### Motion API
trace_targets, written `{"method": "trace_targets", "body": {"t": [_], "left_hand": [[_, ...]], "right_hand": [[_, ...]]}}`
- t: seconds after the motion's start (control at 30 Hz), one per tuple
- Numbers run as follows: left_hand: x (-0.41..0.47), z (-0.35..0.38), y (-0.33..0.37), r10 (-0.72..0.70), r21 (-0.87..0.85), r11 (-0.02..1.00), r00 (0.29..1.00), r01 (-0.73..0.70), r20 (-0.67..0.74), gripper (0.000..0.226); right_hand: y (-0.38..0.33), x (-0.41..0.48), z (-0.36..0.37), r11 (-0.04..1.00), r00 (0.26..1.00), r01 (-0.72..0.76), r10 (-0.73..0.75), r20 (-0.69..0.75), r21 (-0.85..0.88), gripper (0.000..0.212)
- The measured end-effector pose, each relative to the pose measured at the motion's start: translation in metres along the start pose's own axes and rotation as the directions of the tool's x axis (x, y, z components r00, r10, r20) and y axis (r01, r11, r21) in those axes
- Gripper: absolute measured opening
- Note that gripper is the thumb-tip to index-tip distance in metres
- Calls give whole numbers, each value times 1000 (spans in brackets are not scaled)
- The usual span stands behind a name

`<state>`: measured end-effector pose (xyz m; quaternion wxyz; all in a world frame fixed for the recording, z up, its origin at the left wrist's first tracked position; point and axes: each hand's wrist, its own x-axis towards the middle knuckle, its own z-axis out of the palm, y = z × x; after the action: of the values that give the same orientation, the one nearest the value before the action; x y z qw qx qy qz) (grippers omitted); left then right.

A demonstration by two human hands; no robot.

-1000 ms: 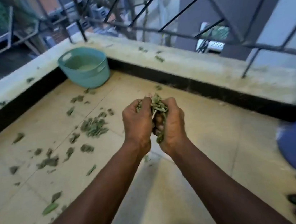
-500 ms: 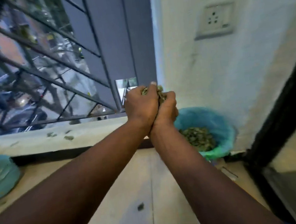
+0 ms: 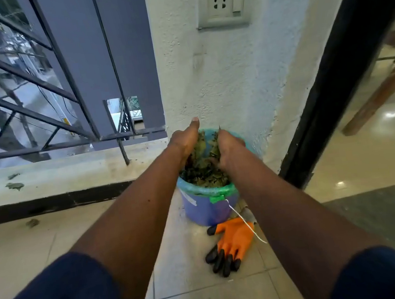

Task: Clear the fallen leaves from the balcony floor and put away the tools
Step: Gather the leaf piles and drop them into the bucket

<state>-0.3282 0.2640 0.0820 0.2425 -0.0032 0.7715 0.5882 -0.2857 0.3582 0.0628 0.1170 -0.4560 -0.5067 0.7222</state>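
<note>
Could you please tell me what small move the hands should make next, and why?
Probably part the hands to let go: the left hand and right hand are over the bucket, with leaves held between them.

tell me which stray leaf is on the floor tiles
The lone leaf at far left, just below the black band; the other strays lie up on the concrete ledge.

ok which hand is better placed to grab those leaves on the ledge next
Left, probably: left hand sits on the bucket's ledge side, nearer those leaves; right hand is by the wall.
</note>
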Motion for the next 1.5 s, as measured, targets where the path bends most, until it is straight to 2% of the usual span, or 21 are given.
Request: {"method": "trace_targets", "body": {"t": [0.1,0.17,0.23,0.3,0.37,0.43,0.57,0.63,0.73,0.8,0.87,0.93,1.0,1.1,1.13,1.2,1.23,1.3,1.37,1.43,1.5], "left_hand": [[10,-5,-8,31,141,989,997,-40,65,82],[14,-9,-15,178,320,928,982,-189,64,63],[10,-13,-15,454,530,737,888,-420,73,42],[-1,-19,-13,631,642,556,771,-528,88,25],[-9,-27,-15,662,712,455,738,-534,131,19],[-16,-43,-25,670,741,400,724,-539,164,30],[-40,-90,-61,752,684,443,656,-580,69,41],[-55,-115,-84,723,679,502,690,-536,10,42],[-82,-154,-125,601,682,596,798,-424,-29,40],[-102,-182,-159,500,707,622,866,-335,-30,39],[-124,-206,-195,387,706,673,918,-219,-84,39],[-147,-231,-235,295,675,732,937,-95,-187,37],[-169,-253,-277,234,656,754,926,21,-297,35],[-201,-272,-337,167,595,778,848,200,-503,36],[-216,-275,-357,146,548,796,797,258,-586,37],[-244,-274,-394,120,473,818,708,327,-696,38],[-260,-274,-414,102,446,819,674,361,-732,38],[-287,-270,-445,61,408,808,628,425,-776,43],[-314,-265,-467,36,388,801,610,456,-792,48],[-338,-259,-483,51,395,798,601,456,-797,48],[-359,-254,-492,93,428,782,594,453,-799,48]], "right_hand": [[-14,-11,-13,972,995,75,-60,77,-220,43],[-17,-11,-15,921,986,166,-157,56,-352,47],[-18,-15,-17,824,944,293,-330,9,-485,44],[-20,-19,-16,685,860,418,-511,16,-597,30],[-15,-23,-12,562,801,487,-593,85,-668,20],[-6,-31,-2,483,749,560,-642,163,-673,21],[23,-61,32,396,597,734,-764,246,-551,9],[49,-80,50,403,560,802,-766,317,-441,7],[111,-100,65,357,501,862,-710,495,-360,23],[154,-109,70,302,467,884,-606,644,-357,33],[192,-115,68,274,502,865,-425,753,-421,43],[231,-120,65,221,559,828,-270,784,-515,58],[270,-123,62,96,608,793,-189,771,-602,72],[321,-120,58,-107,657,739,-99,747,-665,88],[338,-120,60,-116,674,721,-110,731,-683,91],[366,-125,64,-54,719,676,-170,674,-735,94],[384,-132,71,-34,717,679,-187,672,-734,95],[411,-145,85,-36,658,735,-204,725,-677,94],[432,-162,101,-46,543,831,-149,826,-554,94],[447,-184,116,-28,350,936,-44,936,-351,94],[457,-202,127,14,114,993,19,993,-114,89]]}}
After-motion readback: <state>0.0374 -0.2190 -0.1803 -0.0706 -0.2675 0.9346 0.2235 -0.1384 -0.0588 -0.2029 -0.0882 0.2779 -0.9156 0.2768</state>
